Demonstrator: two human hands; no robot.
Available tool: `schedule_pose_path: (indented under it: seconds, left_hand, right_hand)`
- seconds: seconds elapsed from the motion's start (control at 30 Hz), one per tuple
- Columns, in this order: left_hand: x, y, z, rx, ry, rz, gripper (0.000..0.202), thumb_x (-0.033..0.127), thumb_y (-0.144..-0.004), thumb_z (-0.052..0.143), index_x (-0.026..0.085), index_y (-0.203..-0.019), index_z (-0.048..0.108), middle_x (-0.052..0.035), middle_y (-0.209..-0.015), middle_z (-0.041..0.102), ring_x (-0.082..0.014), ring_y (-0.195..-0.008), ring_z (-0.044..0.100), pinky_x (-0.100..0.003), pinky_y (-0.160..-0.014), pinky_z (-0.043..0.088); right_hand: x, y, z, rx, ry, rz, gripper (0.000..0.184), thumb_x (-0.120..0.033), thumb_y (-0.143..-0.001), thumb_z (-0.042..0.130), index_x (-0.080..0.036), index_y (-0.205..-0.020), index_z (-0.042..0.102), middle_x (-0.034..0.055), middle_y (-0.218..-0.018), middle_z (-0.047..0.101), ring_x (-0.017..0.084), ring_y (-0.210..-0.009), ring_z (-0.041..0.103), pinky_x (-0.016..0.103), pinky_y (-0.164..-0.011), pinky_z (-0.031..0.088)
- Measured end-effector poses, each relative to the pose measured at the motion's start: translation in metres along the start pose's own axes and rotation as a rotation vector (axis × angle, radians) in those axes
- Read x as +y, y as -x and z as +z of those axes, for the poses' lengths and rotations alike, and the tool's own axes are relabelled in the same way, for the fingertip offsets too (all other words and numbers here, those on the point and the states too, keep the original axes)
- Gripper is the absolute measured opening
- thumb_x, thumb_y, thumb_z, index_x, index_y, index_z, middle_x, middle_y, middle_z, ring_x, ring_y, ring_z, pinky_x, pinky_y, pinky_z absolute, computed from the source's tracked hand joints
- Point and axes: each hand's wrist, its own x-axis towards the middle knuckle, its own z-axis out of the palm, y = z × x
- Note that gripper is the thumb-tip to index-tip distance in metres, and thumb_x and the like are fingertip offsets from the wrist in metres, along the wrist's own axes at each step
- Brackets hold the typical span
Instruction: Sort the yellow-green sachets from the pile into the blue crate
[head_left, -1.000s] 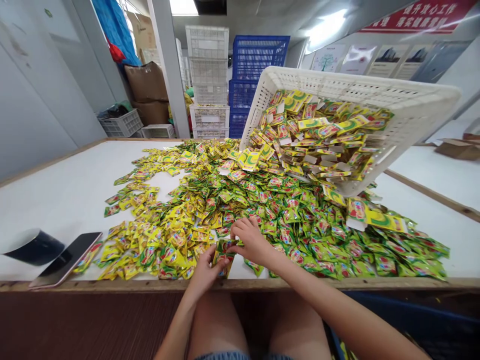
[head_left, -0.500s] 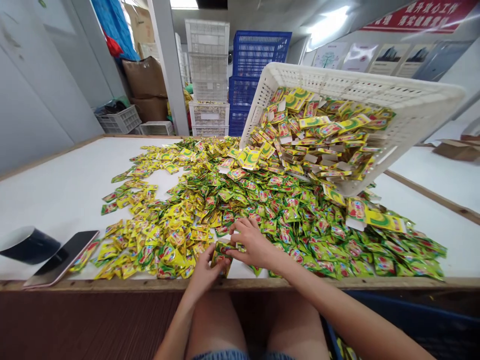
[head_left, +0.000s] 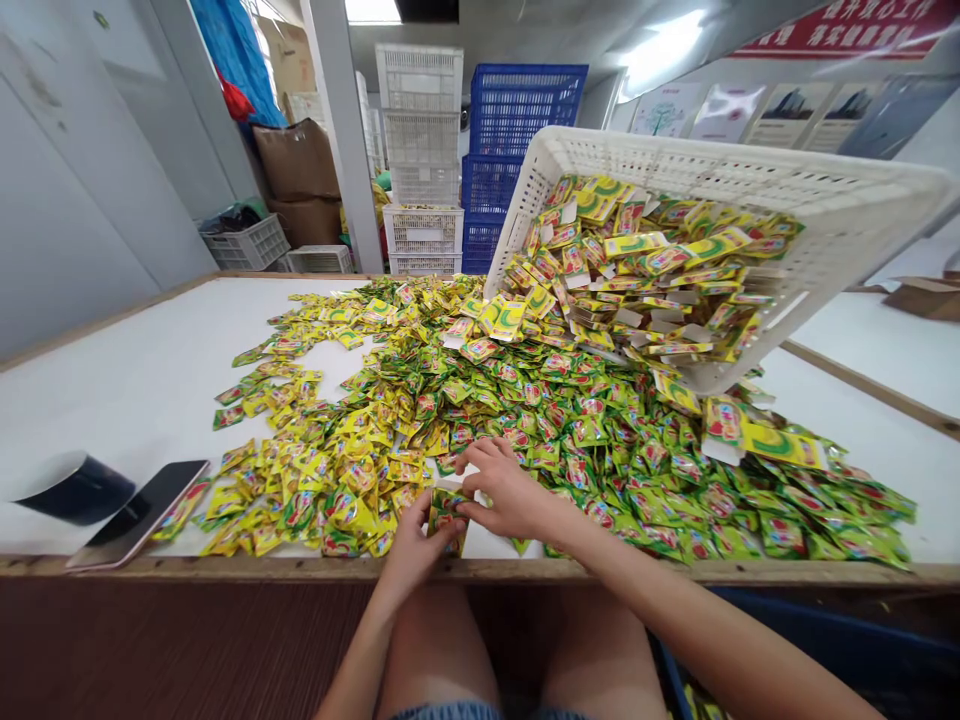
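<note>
My left hand (head_left: 415, 545) is closed around a small open-topped carton (head_left: 444, 520) at the table's front edge, its pale flap standing up. My right hand (head_left: 506, 492) reaches in from the right, thumb and fingers pinched at the carton's mouth on a small green sachet, mostly hidden by the fingers. Beyond the hands spreads a heap of sachets, with yellow sachets (head_left: 352, 470) to the left and green sachets (head_left: 600, 430) to the right. Flat yellow-and-red cartons (head_left: 660, 260) fill a tipped white basket and spill from its mouth.
The white plastic basket (head_left: 847, 200) leans over the right of the table. A phone (head_left: 142, 515) and a dark cup (head_left: 75, 490) lie at the left front. Stacked white crates (head_left: 420, 130) and blue crates (head_left: 529, 110) stand behind. A wooden rim (head_left: 262, 567) edges the table.
The view has shifted slightly, so the scene sits a little further right. My hands stay together at the carton, with only slight finger movement.
</note>
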Motion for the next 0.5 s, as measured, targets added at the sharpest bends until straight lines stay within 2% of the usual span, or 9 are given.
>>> schedule_pose_path:
  seconds: [0.13, 0.33, 0.5]
  left_hand:
    - [0.004, 0.002, 0.002, -0.003, -0.008, -0.005, 0.034, 0.033, -0.07, 0.063, 0.017, -0.099, 0.057, -0.0031, -0.088, 0.065, -0.0189, -0.081, 0.057, -0.027, -0.073, 0.045]
    - [0.005, 0.004, 0.004, 0.044, -0.064, 0.018, 0.033, 0.031, -0.073, 0.059, 0.017, -0.103, 0.056, -0.0043, -0.094, 0.064, -0.0197, -0.087, 0.057, -0.029, -0.079, 0.044]
    - [0.002, 0.002, 0.003, 0.022, -0.062, 0.05, 0.037, 0.03, -0.074, 0.058, 0.018, -0.108, 0.055, -0.0061, -0.103, 0.063, -0.0213, -0.096, 0.056, -0.031, -0.085, 0.042]
  right_hand:
    - [0.0, 0.004, -0.007, -0.005, -0.038, -0.029, 0.02, -0.033, -0.076, 0.061, -0.019, -0.061, 0.062, 0.0031, -0.1, 0.055, 0.02, -0.099, 0.042, 0.041, -0.091, 0.024]
    - [-0.004, 0.001, 0.001, -0.047, 0.005, -0.031, 0.016, -0.032, -0.08, 0.055, -0.021, -0.075, 0.065, 0.0044, -0.097, 0.055, 0.021, -0.098, 0.042, 0.041, -0.092, 0.025]
    - [-0.009, 0.002, 0.011, 0.067, 0.017, 0.089, 0.017, -0.035, -0.077, 0.06, -0.02, -0.086, 0.063, 0.0061, -0.103, 0.055, 0.022, -0.101, 0.041, 0.043, -0.094, 0.023]
